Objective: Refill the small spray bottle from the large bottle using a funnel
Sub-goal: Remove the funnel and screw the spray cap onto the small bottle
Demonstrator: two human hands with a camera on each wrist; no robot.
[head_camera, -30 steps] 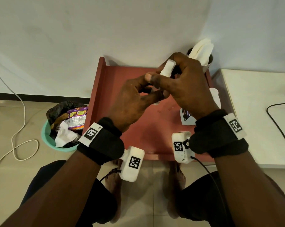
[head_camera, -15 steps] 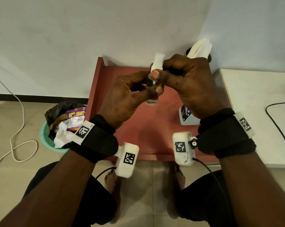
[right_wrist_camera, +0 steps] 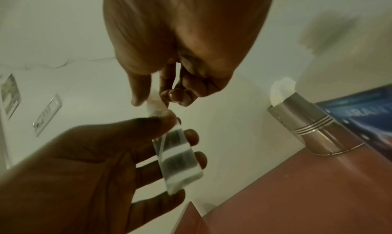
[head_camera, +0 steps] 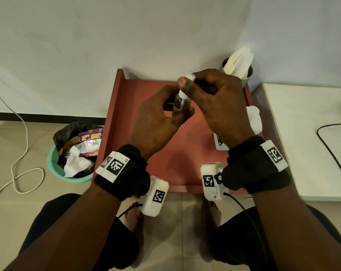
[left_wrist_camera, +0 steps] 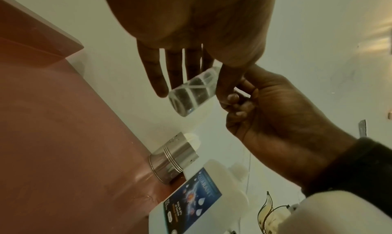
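Observation:
The small clear spray bottle (head_camera: 179, 105) is held tilted above the red table (head_camera: 138, 153). My left hand (head_camera: 171, 114) grips its body between thumb and fingers; the body shows in the left wrist view (left_wrist_camera: 194, 93) and in the right wrist view (right_wrist_camera: 178, 160). My right hand (head_camera: 189, 80) pinches the white spray head (head_camera: 189, 76) at the bottle's neck (right_wrist_camera: 155, 103). Whether the head is loose I cannot tell. The large white bottle (head_camera: 254, 122) with a blue label (left_wrist_camera: 191, 202) stands at the table's right, partly behind my right wrist.
A steel cup (head_camera: 244, 75) stuffed with white tissues stands at the back right corner (left_wrist_camera: 176, 157). A green bin (head_camera: 52, 169) full of rubbish sits on the floor to the left. A white table (head_camera: 302, 143) with a black cable adjoins on the right.
Both hands have shifted a little left and up with the small bottle. The right fingers have moved round the spray head; the left hand keeps its grip on the body.

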